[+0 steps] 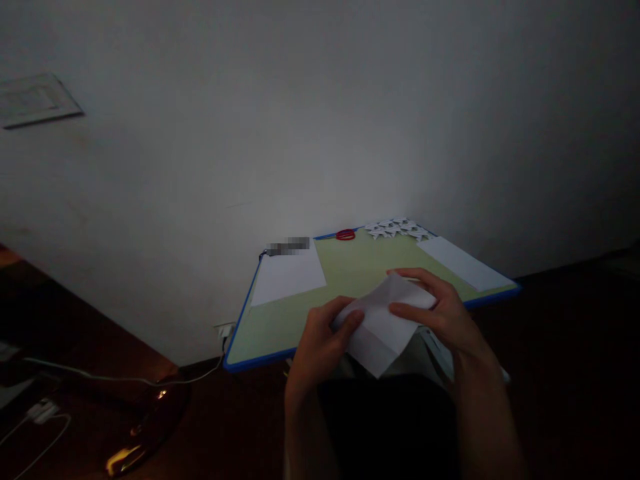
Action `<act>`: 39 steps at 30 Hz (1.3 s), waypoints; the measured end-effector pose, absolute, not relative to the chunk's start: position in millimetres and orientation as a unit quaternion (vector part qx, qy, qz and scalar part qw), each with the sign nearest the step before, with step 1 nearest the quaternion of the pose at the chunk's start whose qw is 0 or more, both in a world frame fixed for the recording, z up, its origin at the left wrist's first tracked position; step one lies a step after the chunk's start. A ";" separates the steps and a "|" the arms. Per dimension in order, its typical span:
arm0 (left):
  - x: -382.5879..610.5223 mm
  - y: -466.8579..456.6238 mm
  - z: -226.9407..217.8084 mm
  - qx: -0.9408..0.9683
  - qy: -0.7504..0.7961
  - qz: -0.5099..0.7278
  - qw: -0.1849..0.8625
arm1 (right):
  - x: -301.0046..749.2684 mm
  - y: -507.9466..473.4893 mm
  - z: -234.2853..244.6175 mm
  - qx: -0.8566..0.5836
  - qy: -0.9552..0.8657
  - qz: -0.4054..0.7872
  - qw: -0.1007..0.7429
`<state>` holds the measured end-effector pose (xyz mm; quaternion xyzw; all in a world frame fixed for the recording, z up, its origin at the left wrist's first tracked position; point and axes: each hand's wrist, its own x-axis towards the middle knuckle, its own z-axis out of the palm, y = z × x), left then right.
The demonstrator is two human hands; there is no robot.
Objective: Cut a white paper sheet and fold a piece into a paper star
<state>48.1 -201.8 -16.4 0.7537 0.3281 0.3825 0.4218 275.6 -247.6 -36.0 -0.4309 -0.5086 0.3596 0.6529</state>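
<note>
A creased piece of white paper (377, 327) is held between my two hands, above the table's front edge. My left hand (327, 337) pinches its left side, thumb on top and fingers underneath. On the other side, my right hand (437, 310) grips the paper with the thumb lying on its face and the fingers at the back edge. The paper is tilted, and one corner points down toward my lap. Behind it, the green table (280, 330) with a blue rim stands against the wall.
Flat white sheets (290, 273) lie at the table's left, and more white paper (463, 263) at its right. Several small folded paper pieces (397, 229) sit at the back right, beside red-handled scissors (345, 235). A white cable (125, 380) runs from a wall socket at left.
</note>
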 end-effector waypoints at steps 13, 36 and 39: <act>46.3 -200.3 -23.8 0.708 0.326 0.380 0.498 | 275.6 -254.2 -29.8 -0.469 -0.645 0.144 0.586; 42.2 -199.5 -18.1 0.580 0.290 0.414 0.639 | 279.1 -259.3 -20.7 -0.491 -0.630 0.304 0.520; 40.4 -202.3 -18.2 0.605 0.285 0.390 0.633 | 280.6 -260.9 -22.7 -0.484 -0.601 0.357 0.527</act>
